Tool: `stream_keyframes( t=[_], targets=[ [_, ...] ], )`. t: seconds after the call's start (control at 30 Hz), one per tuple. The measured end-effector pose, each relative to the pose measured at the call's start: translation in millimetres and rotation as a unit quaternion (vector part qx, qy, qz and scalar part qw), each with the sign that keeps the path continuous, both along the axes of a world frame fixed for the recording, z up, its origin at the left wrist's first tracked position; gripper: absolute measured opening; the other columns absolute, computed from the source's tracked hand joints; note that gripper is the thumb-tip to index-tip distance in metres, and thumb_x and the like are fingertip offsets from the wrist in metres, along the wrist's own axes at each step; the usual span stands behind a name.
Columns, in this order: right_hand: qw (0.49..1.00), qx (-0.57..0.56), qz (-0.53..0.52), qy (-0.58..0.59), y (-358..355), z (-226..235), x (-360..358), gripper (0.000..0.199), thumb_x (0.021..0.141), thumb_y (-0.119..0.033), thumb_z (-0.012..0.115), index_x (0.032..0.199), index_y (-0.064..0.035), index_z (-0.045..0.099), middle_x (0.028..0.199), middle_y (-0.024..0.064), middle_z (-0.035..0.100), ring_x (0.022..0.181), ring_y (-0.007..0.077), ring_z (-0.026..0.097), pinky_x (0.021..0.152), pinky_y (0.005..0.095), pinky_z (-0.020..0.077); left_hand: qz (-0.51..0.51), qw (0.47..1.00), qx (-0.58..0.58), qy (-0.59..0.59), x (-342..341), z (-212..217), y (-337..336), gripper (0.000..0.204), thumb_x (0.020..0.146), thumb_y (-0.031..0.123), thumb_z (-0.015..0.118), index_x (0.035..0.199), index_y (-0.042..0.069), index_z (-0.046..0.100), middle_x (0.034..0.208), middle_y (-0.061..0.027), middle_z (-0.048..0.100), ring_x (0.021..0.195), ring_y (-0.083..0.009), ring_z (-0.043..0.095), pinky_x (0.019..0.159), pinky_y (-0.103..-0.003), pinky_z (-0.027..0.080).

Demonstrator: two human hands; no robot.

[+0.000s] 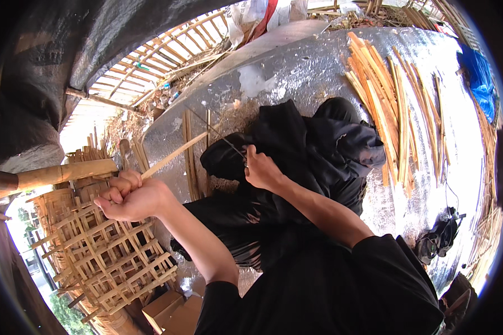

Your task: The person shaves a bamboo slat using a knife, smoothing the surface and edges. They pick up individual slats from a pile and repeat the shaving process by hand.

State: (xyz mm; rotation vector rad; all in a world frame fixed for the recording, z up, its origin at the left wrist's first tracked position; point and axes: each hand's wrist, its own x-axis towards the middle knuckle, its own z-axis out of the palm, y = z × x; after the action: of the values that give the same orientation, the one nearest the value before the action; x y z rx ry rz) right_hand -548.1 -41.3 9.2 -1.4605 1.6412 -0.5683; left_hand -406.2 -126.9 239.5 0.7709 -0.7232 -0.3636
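Note:
My left hand (127, 195) is raised at the left, its fingers wrapped round one end of a pale bamboo strip (176, 157). From the fist the strip slants up and away over my lap. In my right hand (262, 169), closed above my dark-clothed legs, is a knife with a long thin blade (217, 133). The blade points to the far left and crosses the strip near its far end; whether the two touch I cannot tell. Most of the knife's handle is hidden by my fingers.
Split bamboo strips (383, 106) lie in a long bundle on the shiny grey floor sheet (310, 53) at the right. A woven bamboo lattice (109, 254) stands below my left hand, beside a cardboard box (170, 312). Blue plastic (479, 78) lies far right.

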Motion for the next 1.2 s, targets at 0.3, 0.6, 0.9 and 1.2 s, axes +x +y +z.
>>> stream_keyframes(
  t=[0.3, 0.6, 0.9, 1.2],
  targets=[
    [0.993, -0.029, -0.014, 0.111, 1, -44, -7, 0.050, 0.084, -0.013, 0.065, 0.118, 0.0156, 0.040, 0.086, 0.0358, 0.064, 0.075, 0.0444, 0.069, 0.067, 0.0486, 0.0573, -0.018, 1.000, -0.005, -0.001, -2, 6, -4, 0.045, 0.099, 0.034, 0.042, 0.062, 0.019, 0.020, 0.053, 0.0042, 0.014, 0.046, -0.0096, 0.013, 0.047, -0.027, 0.015],
    [0.993, -0.070, -0.080, -0.054, 10, 7, -14, 0.052, 0.090, -0.031, 0.066, 0.107, 0.0106, 0.040, 0.075, 0.0333, 0.063, 0.066, 0.0484, 0.065, 0.057, 0.0552, 0.0533, -0.152, 0.988, -0.009, -0.039, -17, 17, 9, 0.046, 0.100, 0.040, 0.042, 0.063, 0.018, 0.024, 0.055, 0.0033, 0.020, 0.048, -0.0094, 0.016, 0.048, -0.026, 0.016],
    [0.991, -0.111, -0.029, -0.070, 25, 55, 16, 0.037, 0.101, -0.034, 0.052, 0.097, 0.0014, 0.042, 0.062, 0.0280, 0.059, 0.061, 0.0487, 0.062, 0.053, 0.0559, 0.0498, 0.012, 0.998, -0.058, 0.024, -35, 3, -7, 0.055, 0.099, 0.057, 0.037, 0.063, 0.017, 0.025, 0.053, 0.0042, 0.023, 0.047, -0.0077, 0.015, 0.047, -0.024, 0.012],
    [0.985, -0.154, -0.069, -0.047, 2, 57, 28, 0.035, 0.105, -0.033, 0.042, 0.097, 0.0009, 0.043, 0.062, 0.0269, 0.057, 0.059, 0.0478, 0.061, 0.049, 0.0534, 0.0493, 0.027, 0.999, -0.004, 0.029, -27, 7, -30, 0.053, 0.099, 0.057, 0.038, 0.065, 0.018, 0.025, 0.052, 0.0045, 0.020, 0.046, -0.0083, 0.015, 0.047, -0.026, 0.013]
  ],
)
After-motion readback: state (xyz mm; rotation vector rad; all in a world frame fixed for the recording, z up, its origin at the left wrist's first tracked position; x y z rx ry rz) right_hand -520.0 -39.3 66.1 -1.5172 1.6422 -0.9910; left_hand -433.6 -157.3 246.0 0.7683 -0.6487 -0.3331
